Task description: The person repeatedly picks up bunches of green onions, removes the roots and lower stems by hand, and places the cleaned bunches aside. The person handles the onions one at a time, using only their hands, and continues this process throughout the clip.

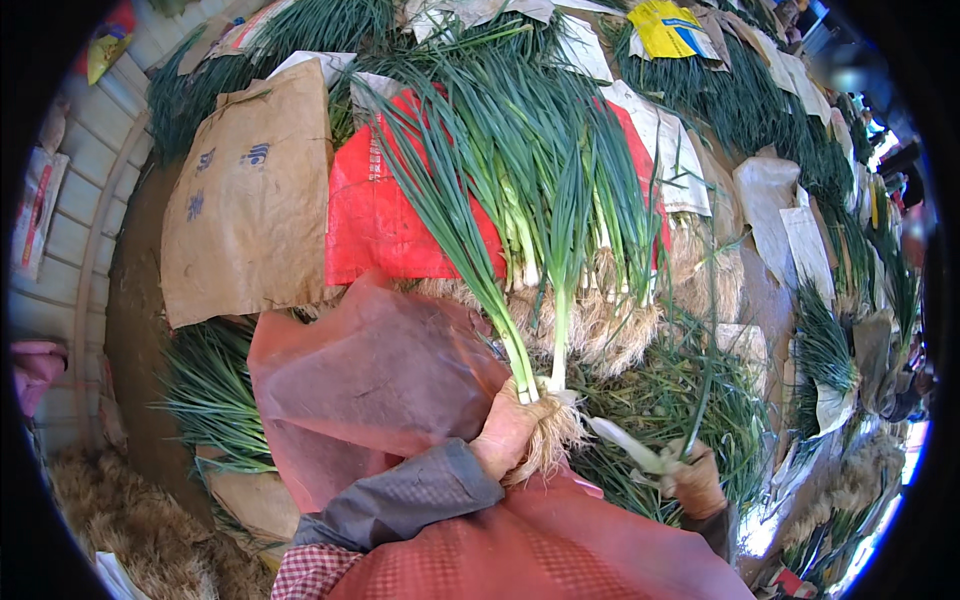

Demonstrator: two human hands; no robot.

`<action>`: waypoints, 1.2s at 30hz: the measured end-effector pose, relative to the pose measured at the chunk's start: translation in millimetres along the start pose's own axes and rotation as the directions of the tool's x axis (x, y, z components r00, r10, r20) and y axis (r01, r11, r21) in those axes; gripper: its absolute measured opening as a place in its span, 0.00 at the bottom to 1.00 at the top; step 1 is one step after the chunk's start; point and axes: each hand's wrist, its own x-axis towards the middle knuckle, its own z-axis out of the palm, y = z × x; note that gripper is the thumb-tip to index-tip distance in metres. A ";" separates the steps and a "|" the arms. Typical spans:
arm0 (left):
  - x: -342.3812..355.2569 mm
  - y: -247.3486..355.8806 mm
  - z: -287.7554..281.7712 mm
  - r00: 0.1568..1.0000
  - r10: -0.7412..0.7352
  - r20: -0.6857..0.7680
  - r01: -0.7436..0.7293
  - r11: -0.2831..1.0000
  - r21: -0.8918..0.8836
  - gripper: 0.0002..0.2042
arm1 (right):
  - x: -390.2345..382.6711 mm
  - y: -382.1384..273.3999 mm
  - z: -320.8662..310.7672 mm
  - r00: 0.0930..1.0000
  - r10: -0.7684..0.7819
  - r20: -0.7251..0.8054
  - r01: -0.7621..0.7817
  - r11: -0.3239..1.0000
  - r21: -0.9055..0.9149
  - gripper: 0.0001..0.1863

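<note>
Most of the ground, head view: covered with sacks and greens; bare brown floor shows as a curved strip at left.
Pale panels: along the left edge, bent by the lens.
Red sheet: spread at upper centre, green scallions lying on it, roots toward the lower edge.
Brown sack: flat at upper left, beside the red sheet.
Yellow sack: at the top, over dark greens.
Loose leaves: heaped right of centre.
Root mass: lower left.
Pink plastic: translucent, draped at lower centre, screening what lies beneath.
Left hand: at centre, clenched around the root end of two upright scallion stalks, whose leaves partly hide the red sheet.
Right hand: lower right, grasping a pale stalk; its fingers are blurred.
</note>
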 end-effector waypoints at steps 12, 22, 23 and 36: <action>-1.3 2.7 -0.2 0.978 -0.039 0.207 0.048 0.998 -0.036 0.22 | 83.3 -33.6 95.9 0.868 -0.270 0.417 0.458 0.761 -0.459 0.23; -4.9 25.1 -2.3 0.943 -0.250 0.221 0.298 0.929 -0.219 0.15 | 177.4 -8.2 74.4 0.952 -0.278 0.131 0.305 0.794 -0.527 0.12; -6.0 25.5 -0.6 0.943 -0.261 0.206 0.295 0.942 -0.157 0.14 | 204.1 8.9 81.4 0.935 -0.311 0.171 0.355 0.830 -0.431 0.11; -9.1 17.1 -6.0 0.949 -0.239 0.206 0.254 0.966 -0.047 0.14 | 203.3 -10.2 140.5 0.949 -0.293 0.118 0.288 0.956 0.059 0.09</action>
